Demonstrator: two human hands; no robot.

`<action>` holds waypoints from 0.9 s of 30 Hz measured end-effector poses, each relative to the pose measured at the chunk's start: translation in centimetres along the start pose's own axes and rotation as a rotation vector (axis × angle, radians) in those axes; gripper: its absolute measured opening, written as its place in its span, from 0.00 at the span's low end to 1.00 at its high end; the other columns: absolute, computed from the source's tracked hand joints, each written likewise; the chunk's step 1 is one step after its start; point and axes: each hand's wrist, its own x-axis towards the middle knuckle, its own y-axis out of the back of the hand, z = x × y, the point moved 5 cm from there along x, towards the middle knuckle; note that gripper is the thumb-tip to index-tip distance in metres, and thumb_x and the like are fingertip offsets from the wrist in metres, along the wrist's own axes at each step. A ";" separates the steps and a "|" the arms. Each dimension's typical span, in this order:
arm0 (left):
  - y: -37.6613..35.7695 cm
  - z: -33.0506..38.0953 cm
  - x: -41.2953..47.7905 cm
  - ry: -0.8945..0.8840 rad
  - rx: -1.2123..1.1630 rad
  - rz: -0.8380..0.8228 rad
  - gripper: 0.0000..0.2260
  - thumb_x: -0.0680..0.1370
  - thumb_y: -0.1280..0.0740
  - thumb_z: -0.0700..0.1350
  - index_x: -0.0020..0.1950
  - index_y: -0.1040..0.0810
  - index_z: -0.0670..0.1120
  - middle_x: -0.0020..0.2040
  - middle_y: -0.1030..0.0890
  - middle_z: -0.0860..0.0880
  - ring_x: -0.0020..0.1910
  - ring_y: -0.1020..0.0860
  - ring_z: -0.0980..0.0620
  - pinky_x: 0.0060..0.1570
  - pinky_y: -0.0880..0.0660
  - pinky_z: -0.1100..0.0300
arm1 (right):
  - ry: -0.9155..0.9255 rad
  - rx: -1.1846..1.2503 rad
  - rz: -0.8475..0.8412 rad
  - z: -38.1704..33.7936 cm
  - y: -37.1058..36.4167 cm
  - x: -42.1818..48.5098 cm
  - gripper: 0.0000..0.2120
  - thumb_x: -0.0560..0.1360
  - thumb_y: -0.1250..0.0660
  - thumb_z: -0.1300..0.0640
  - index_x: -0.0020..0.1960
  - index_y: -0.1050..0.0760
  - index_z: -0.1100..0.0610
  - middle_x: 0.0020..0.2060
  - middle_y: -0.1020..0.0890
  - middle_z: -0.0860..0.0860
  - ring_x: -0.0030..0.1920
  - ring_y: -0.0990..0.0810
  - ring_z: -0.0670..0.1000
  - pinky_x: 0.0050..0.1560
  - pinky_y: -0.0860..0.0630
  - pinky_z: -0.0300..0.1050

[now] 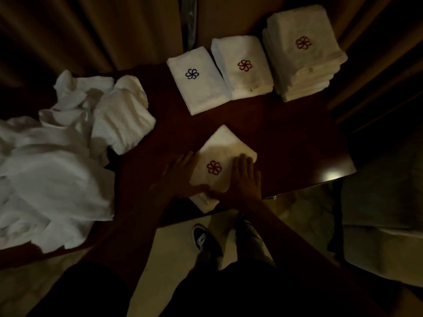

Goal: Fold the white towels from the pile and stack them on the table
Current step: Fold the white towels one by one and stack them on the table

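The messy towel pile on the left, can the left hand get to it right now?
Probably yes. The left hand rests on the folded towel, and only bare table lies between it and the towel pile.

Tabletop [286, 138] dark reddish-brown; loose pile [52, 175] plain white; nearest folded towel [225, 145] white, red pinwheel emblem; far row: left towel [199, 97] white, dark-blue pinwheel emblem; middle towel [250, 84] white, red emblem; tall stack [304, 65] cream-white, red emblem on top; curtain [91, 30] tan-brown; shoe [202, 239] black with white.

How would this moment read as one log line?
towel: folded | left hand: at its edge | right hand: flat on it | pile: unfolded
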 end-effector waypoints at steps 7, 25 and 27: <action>-1.5 -0.2 -0.7 0.064 0.144 0.045 0.58 0.62 0.44 0.82 0.81 0.60 0.51 0.82 0.53 0.47 0.79 0.53 0.38 0.71 0.46 0.32 | -0.002 0.028 -0.102 0.3 -1.7 0.5 0.71 0.55 0.41 0.16 0.79 0.71 0.54 0.77 0.73 0.56 0.76 0.73 0.59 0.74 0.61 0.72; 0.7 1.8 0.8 0.144 -0.291 -0.038 0.35 0.80 0.35 0.59 0.80 0.42 0.42 0.78 0.38 0.41 0.75 0.37 0.41 0.74 0.39 0.50 | -0.383 0.858 -0.002 4.7 -2.4 -1.1 0.32 0.75 0.30 0.41 0.72 0.32 0.56 0.64 0.21 0.55 0.60 0.19 0.58 0.52 0.17 0.57; 1.0 2.3 0.7 0.126 -0.339 0.052 0.36 0.78 0.32 0.58 0.80 0.42 0.43 0.78 0.38 0.42 0.76 0.37 0.41 0.74 0.39 0.48 | -0.382 0.882 0.031 4.6 -2.1 -1.3 0.32 0.76 0.29 0.46 0.74 0.36 0.56 0.66 0.24 0.55 0.62 0.21 0.59 0.54 0.18 0.60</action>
